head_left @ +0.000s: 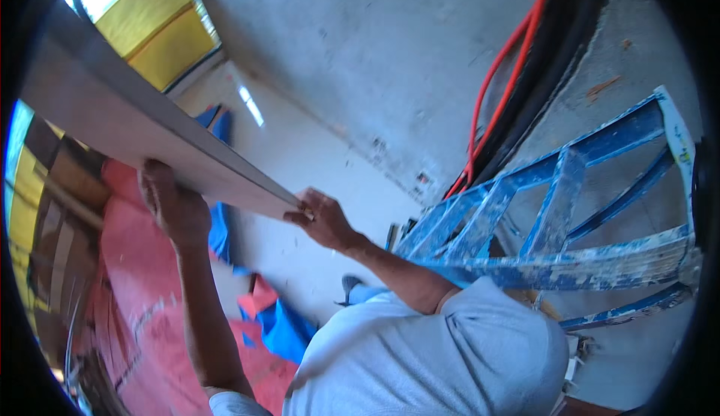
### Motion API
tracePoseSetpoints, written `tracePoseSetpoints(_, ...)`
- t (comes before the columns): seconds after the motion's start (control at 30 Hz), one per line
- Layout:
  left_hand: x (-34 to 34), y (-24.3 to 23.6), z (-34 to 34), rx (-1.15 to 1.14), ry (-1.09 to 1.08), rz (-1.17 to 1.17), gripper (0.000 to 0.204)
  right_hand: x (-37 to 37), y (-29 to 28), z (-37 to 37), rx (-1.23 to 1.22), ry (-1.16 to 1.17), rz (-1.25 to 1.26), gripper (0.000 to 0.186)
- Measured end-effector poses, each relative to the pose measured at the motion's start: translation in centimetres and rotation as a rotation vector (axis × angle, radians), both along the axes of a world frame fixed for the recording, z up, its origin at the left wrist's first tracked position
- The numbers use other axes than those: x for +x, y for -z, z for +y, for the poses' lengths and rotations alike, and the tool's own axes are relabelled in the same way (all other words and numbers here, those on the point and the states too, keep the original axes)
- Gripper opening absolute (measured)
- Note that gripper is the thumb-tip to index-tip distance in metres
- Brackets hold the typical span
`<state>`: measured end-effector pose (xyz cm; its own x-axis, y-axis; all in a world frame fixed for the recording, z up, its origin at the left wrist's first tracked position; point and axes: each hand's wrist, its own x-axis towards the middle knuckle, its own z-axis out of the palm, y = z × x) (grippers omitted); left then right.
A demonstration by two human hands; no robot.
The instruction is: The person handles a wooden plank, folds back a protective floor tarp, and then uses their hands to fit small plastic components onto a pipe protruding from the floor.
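A long, flat, greyish board (112,116) slants from the upper left down toward the middle, one narrow edge turned up. My left hand (176,202) is closed on its lower edge, partway along; the fingers behind the board are hidden. At the board's near end, my right hand (326,219) pinches the tip, thumb and fingers around it. The far end runs out toward the picture's rim at the upper left.
A blue, paint-spattered ladder (555,270) stands at the right. Red cables (484,97) and thick black tubing (551,79) run along the grey wall (337,34). Red sheeting (146,266) and blue material (283,331) lie at lower left. Yellow panels (154,22) are behind the board.
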<state>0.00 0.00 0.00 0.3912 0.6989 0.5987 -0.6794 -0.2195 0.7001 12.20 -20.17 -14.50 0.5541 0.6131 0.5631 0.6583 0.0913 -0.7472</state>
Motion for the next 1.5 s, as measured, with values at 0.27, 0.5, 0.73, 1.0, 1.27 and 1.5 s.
tracePoseSetpoints(0.27,23.9,-5.3,7.3,0.059,0.290,0.064,0.030,13.5,-0.8,9.3,-0.045,0.336,0.194,0.035)
tracePoseSetpoints(0.5,40.8,-2.6,14.2,0.007,0.582,0.118,0.029,24.5,2.5,16.0,-0.064,0.503,0.308,0.038)
tracePoseSetpoints(0.73,50.4,-3.0,22.5,0.058,0.679,0.122,0.033,32.1,3.2,25.7,-0.090,0.736,0.177,0.046)
tracePoseSetpoints(1.0,58.3,-2.1,30.6,0.152,0.706,0.180,0.032,38.8,1.8,35.2,-0.067,0.740,0.237,0.045)
tracePoseSetpoints(1.27,71.3,8.1,41.3,0.251,0.660,0.344,0.042,43.5,7.9,40.0,-0.143,0.711,0.417,0.064)
tracePoseSetpoints(1.5,67.0,1.9,30.8,0.348,0.498,0.468,0.058,33.1,18.3,28.9,0.136,0.792,0.708,0.048)
